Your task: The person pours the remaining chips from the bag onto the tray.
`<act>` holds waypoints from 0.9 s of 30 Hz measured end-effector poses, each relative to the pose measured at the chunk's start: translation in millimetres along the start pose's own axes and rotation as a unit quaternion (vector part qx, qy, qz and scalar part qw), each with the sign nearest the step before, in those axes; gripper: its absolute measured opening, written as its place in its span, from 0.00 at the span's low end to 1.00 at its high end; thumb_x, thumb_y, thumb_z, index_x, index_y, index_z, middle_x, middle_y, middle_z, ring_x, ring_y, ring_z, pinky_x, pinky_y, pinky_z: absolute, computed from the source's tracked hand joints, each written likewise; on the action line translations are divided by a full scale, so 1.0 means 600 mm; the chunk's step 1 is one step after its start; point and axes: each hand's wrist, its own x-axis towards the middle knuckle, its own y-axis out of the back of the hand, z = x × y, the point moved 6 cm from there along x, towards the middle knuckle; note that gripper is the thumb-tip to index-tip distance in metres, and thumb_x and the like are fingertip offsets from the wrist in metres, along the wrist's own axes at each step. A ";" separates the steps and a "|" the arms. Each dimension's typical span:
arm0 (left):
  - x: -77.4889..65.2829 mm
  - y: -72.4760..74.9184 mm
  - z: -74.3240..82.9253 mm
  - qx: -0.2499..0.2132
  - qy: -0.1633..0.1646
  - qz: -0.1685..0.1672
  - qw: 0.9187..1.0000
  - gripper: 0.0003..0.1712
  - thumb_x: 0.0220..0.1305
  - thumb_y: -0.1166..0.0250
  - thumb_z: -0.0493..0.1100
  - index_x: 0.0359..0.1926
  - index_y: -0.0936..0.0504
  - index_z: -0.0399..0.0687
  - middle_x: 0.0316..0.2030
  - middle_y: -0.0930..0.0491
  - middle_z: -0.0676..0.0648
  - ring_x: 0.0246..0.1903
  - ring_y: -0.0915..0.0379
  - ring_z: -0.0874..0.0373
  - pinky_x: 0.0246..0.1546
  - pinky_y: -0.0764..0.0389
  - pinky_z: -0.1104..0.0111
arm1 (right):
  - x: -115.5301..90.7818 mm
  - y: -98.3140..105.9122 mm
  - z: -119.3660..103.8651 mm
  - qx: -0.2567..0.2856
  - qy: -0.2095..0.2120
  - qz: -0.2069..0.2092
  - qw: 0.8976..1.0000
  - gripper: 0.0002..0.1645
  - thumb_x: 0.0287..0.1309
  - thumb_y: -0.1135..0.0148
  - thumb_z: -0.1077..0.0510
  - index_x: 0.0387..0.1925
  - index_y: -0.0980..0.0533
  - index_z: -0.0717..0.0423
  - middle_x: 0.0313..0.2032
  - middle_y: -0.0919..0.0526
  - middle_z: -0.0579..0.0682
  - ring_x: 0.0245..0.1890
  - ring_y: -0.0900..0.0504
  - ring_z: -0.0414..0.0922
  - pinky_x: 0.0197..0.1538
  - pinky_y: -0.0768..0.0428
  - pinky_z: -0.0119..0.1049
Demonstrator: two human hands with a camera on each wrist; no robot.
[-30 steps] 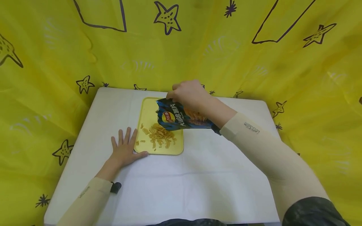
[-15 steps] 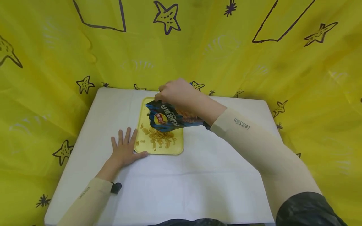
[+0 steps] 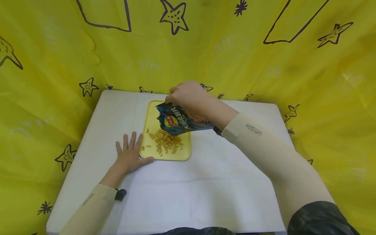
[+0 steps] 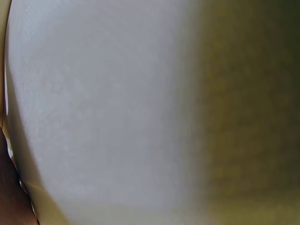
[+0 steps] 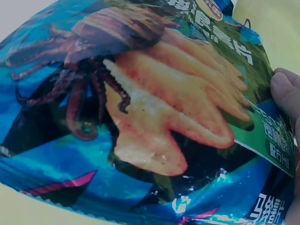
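Note:
My right hand (image 3: pixel 189 98) grips the upper edge of a blue chip bag (image 3: pixel 180 120), which lies on its side in the air with its torn end to the left. In the right wrist view the bag (image 5: pixel 154 108) fills most of the picture, and a thumb (image 5: pixel 286 91) presses on its edge. Under the bag, broken potato chips (image 3: pixel 165 141) lie heaped on a yellow tray (image 3: pixel 151 114). My left hand (image 3: pixel 129 155) rests flat with fingers spread, its forefinger and thumb at the tray's near left corner. The left wrist view shows mostly blurred white cloth.
A white-covered table (image 3: pixel 205 189) carries the tray near its far edge. Yellow curtain (image 3: pixel 188 55) with drawn stars hangs behind and on both sides. A few stray crumbs (image 3: pixel 147 147) lie toward the tray's left side.
The right hand and bag moved left over the tray, then slightly back to the right. The left hand and tray stayed in place.

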 end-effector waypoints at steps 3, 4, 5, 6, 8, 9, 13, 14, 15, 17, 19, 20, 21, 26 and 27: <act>0.001 0.001 0.002 0.000 -0.001 0.001 1.000 0.68 0.39 0.59 0.87 0.72 0.70 0.53 0.71 0.73 0.40 0.66 0.86 0.36 0.55 0.80 0.36 | -0.009 0.001 0.008 0.008 -0.009 0.013 1.000 0.19 0.53 0.35 0.60 0.43 0.20 0.33 0.31 0.22 0.40 0.28 0.25 0.40 0.29 0.23 0.39; 0.001 0.001 0.002 0.000 -0.002 0.001 1.000 0.68 0.39 0.59 0.87 0.72 0.69 0.53 0.71 0.73 0.40 0.66 0.86 0.36 0.55 0.80 0.36 | -0.012 0.000 0.010 0.011 -0.011 0.017 1.000 0.18 0.54 0.36 0.59 0.43 0.20 0.34 0.31 0.21 0.41 0.28 0.25 0.40 0.29 0.23 0.39; 0.002 0.002 0.002 0.000 -0.002 0.001 1.000 0.68 0.39 0.59 0.87 0.72 0.69 0.53 0.71 0.73 0.40 0.66 0.86 0.36 0.55 0.80 0.36 | -0.014 -0.001 0.011 0.011 -0.012 0.018 1.000 0.16 0.55 0.37 0.58 0.43 0.20 0.33 0.30 0.22 0.40 0.27 0.26 0.40 0.28 0.24 0.38; 0.002 0.003 0.003 0.000 -0.004 0.000 1.000 0.68 0.39 0.59 0.87 0.72 0.69 0.52 0.70 0.73 0.39 0.66 0.86 0.36 0.54 0.79 0.36 | -0.015 -0.004 0.010 0.010 -0.010 0.017 1.000 0.16 0.56 0.38 0.58 0.43 0.20 0.33 0.30 0.22 0.40 0.27 0.26 0.40 0.27 0.24 0.38; 0.002 0.003 0.002 0.001 -0.003 -0.002 1.000 0.68 0.39 0.59 0.86 0.72 0.69 0.52 0.70 0.73 0.39 0.65 0.87 0.36 0.54 0.80 0.36 | -0.017 -0.010 0.009 0.008 -0.007 0.014 1.000 0.17 0.54 0.36 0.59 0.43 0.21 0.34 0.30 0.22 0.40 0.26 0.27 0.40 0.25 0.25 0.38; 0.002 0.002 0.002 0.001 -0.002 -0.002 1.000 0.68 0.39 0.59 0.86 0.71 0.70 0.52 0.70 0.73 0.39 0.65 0.87 0.36 0.54 0.80 0.36 | -0.016 -0.013 0.008 0.005 -0.008 0.013 1.000 0.16 0.55 0.36 0.58 0.43 0.21 0.33 0.30 0.22 0.40 0.25 0.27 0.39 0.25 0.25 0.37; 0.003 0.001 0.002 -0.006 -0.001 -0.003 1.000 0.68 0.39 0.59 0.87 0.72 0.69 0.53 0.71 0.73 0.40 0.65 0.87 0.37 0.54 0.81 0.37 | -0.016 -0.017 0.009 -0.005 -0.019 0.005 1.000 0.18 0.54 0.36 0.60 0.42 0.21 0.33 0.31 0.23 0.40 0.25 0.27 0.39 0.22 0.26 0.38; 0.003 0.000 0.002 -0.005 0.001 -0.004 1.000 0.68 0.39 0.60 0.87 0.71 0.70 0.53 0.71 0.73 0.40 0.66 0.87 0.37 0.54 0.81 0.37 | -0.016 -0.016 0.010 -0.004 -0.025 0.006 1.000 0.18 0.55 0.37 0.60 0.43 0.21 0.33 0.32 0.22 0.40 0.26 0.27 0.40 0.22 0.26 0.39; 0.003 -0.001 0.002 -0.009 0.001 -0.003 1.000 0.68 0.39 0.59 0.87 0.72 0.69 0.53 0.71 0.73 0.40 0.66 0.87 0.37 0.54 0.81 0.37 | -0.016 -0.014 0.011 -0.001 -0.029 0.007 1.000 0.18 0.55 0.37 0.60 0.43 0.21 0.33 0.33 0.21 0.40 0.27 0.26 0.40 0.23 0.25 0.39; 0.003 -0.001 0.000 -0.010 0.005 -0.003 1.000 0.68 0.39 0.59 0.87 0.72 0.69 0.54 0.71 0.73 0.41 0.66 0.87 0.37 0.54 0.82 0.37 | -0.016 -0.012 0.013 0.007 -0.030 0.010 0.999 0.18 0.55 0.37 0.60 0.43 0.21 0.33 0.33 0.21 0.40 0.28 0.25 0.40 0.24 0.25 0.39; 0.001 -0.002 -0.001 -0.007 0.007 -0.005 1.000 0.68 0.38 0.59 0.87 0.72 0.69 0.53 0.71 0.73 0.40 0.66 0.87 0.37 0.54 0.82 0.37 | -0.015 -0.013 0.012 0.012 -0.024 0.016 1.000 0.18 0.55 0.36 0.59 0.44 0.21 0.34 0.33 0.20 0.41 0.28 0.24 0.40 0.24 0.24 0.39; 0.000 -0.001 -0.002 -0.006 0.007 -0.005 1.000 0.68 0.38 0.59 0.87 0.72 0.69 0.53 0.71 0.73 0.40 0.66 0.87 0.37 0.54 0.82 0.37 | -0.015 -0.014 0.011 0.014 -0.021 0.017 1.000 0.18 0.54 0.36 0.60 0.44 0.21 0.34 0.33 0.20 0.41 0.27 0.25 0.40 0.25 0.25 0.39; -0.001 0.000 -0.001 -0.009 0.007 -0.004 1.000 0.68 0.39 0.59 0.87 0.72 0.69 0.53 0.71 0.73 0.40 0.66 0.87 0.37 0.54 0.81 0.37 | -0.016 -0.016 0.011 0.014 -0.020 0.018 1.000 0.18 0.54 0.36 0.60 0.43 0.21 0.34 0.33 0.20 0.41 0.26 0.26 0.39 0.24 0.25 0.38; -0.003 0.004 0.002 -0.012 0.001 -0.004 1.000 0.68 0.40 0.58 0.86 0.72 0.69 0.52 0.70 0.73 0.40 0.65 0.87 0.37 0.54 0.80 0.37 | -0.027 -0.028 0.025 0.033 -0.044 0.021 0.998 0.14 0.57 0.39 0.54 0.44 0.21 0.33 0.34 0.19 0.40 0.27 0.26 0.38 0.23 0.27 0.37; -0.003 0.004 0.002 -0.013 0.001 -0.003 1.000 0.68 0.40 0.57 0.86 0.72 0.69 0.52 0.70 0.73 0.39 0.65 0.87 0.37 0.55 0.80 0.36 | -0.031 -0.030 0.029 0.039 -0.051 0.022 0.998 0.14 0.58 0.40 0.54 0.45 0.21 0.32 0.34 0.20 0.40 0.28 0.26 0.38 0.23 0.28 0.37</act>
